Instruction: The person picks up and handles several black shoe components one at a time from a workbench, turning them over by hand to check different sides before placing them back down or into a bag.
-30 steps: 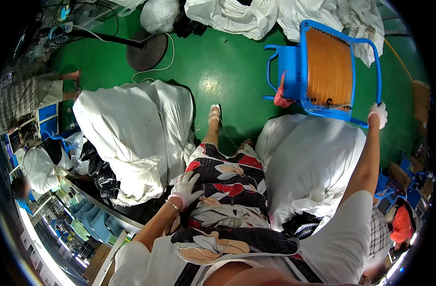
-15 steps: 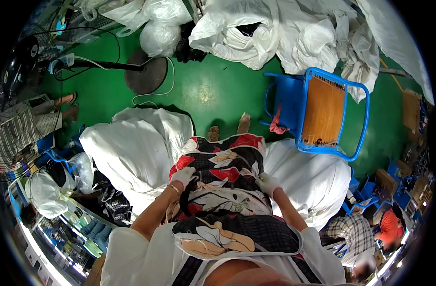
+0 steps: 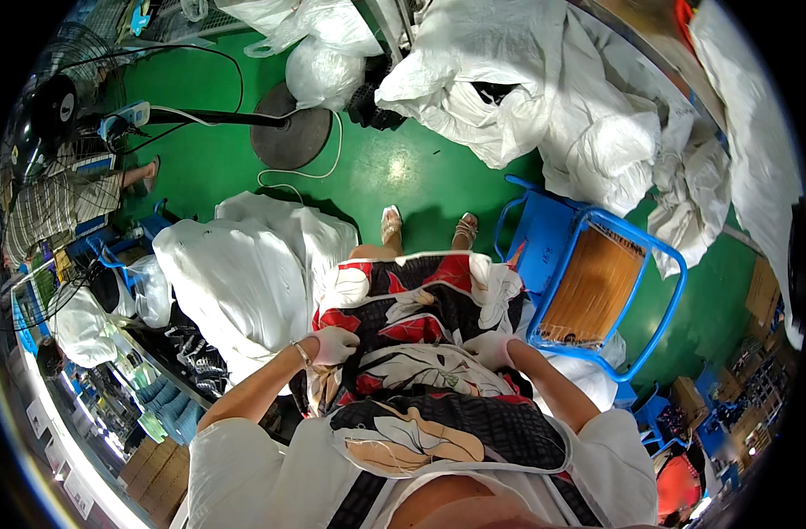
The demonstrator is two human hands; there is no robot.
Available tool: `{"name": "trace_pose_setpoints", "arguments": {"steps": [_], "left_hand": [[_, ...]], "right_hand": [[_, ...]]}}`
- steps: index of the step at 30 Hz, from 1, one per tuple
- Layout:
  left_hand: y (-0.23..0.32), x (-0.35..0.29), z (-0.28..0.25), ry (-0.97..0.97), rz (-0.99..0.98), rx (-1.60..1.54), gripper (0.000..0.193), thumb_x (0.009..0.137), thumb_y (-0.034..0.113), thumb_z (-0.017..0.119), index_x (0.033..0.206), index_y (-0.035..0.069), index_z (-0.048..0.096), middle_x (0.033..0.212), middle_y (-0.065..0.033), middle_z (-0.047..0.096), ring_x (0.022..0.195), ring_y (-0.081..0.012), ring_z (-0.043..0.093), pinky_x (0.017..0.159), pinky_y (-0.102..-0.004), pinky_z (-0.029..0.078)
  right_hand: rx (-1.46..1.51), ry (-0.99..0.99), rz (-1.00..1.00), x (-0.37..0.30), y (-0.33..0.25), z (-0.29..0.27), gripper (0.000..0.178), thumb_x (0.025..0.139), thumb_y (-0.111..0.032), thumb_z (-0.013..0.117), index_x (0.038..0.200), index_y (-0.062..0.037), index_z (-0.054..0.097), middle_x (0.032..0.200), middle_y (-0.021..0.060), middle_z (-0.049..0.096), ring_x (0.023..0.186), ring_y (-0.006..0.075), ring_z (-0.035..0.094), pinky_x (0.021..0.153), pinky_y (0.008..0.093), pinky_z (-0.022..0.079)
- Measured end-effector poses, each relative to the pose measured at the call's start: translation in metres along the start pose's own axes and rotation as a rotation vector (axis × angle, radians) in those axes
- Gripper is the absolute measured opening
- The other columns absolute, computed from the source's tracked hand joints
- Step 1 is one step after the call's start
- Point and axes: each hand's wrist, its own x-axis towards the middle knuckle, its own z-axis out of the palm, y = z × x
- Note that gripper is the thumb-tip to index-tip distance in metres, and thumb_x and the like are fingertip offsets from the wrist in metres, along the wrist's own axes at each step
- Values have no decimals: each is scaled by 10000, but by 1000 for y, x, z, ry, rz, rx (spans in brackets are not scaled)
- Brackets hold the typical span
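The apron (image 3: pixel 412 331) is hanging down the person's front, its lower edge standing out above the sandals (image 3: pixel 391 227). The left hand (image 3: pixel 334 346), in a white glove, is closing on the apron's left side, fingers curled into the cloth. The right hand (image 3: pixel 491 350), gloved likewise, is gripping the right side the same way — the fingertips of both are hiding in the folds.

A second ago the right hand was holding the frame of the chair (image 3: pixel 597 282); now both hands are keeping to the apron, as they were half a second ago. The blue chair is now appearing closer in, just right of the apron, and whether the two are touching I cannot tell. It is covering most of the right bag (image 3: pixel 588 379), leaving only pale patches showing.

Left of the apron, the left bag (image 3: pixel 244 273) is bulging white. Beyond the apron, the far bags (image 3: pixel 482 70) are slumping together, running out past the upper edge. Far ahead and left of it, the fan (image 3: pixel 55 110) is blurring into the dark rim — its wires are crossing a seated person's clothes. Well right of the apron, someone in red (image 3: pixel 678 485) is showing only in part.
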Motion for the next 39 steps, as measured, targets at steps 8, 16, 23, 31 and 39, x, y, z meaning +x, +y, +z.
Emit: {"name": "trace_pose_setpoints", "arguments": {"steps": [8, 16, 23, 31, 39], "left_hand": [[-4, 58, -89, -535, -234, -155, 240, 885, 239, 534, 886, 16, 622, 707, -49, 611, 554, -184, 614, 515, -320, 502], [-71, 215, -241, 344, -77, 151, 369, 880, 288, 594, 1195, 94, 601, 1145, -190, 632, 1027, -351, 621, 903, -413, 496], [-164, 406, -318, 954, 97, 151, 587, 868, 289, 596, 1408, 184, 394, 1231, -241, 540, 1097, -427, 561, 894, -461, 494], [-181, 461, -331, 969, 40, 432, 759, 867, 268, 659, 1495, 324, 238, 1130, -211, 510, 867, -413, 606, 775, -456, 512], [-178, 469, -364, 935, 90, 654, 658, 894, 178, 614, 1469, 291, 315, 1029, -205, 569, 864, -407, 612, 768, -452, 512]], "right_hand": [[-391, -323, 124, 86, -30, -55, 453, 743, -347, 647, 1086, -56, 701, 1064, 178, 690, 999, 342, 659, 807, 406, 520], [-521, 176, -69, 203, -46, -170, 260, 869, -190, 516, 1061, -58, 632, 978, 175, 681, 936, 332, 662, 782, 442, 530], [-424, 1059, -218, 362, -13, -354, 262, 903, -237, 481, 1121, -99, 527, 904, 173, 649, 845, 368, 631, 738, 486, 512], [-117, 1206, 101, 411, 64, -459, 607, 904, -400, 448, 1401, -59, 375, 1142, 247, 630, 1069, 407, 599, 942, 472, 452], [-277, 1344, 76, 432, 126, -503, 508, 947, -350, 340, 1358, -88, 486, 1346, 194, 524, 1198, 374, 529, 1014, 416, 423]]}}
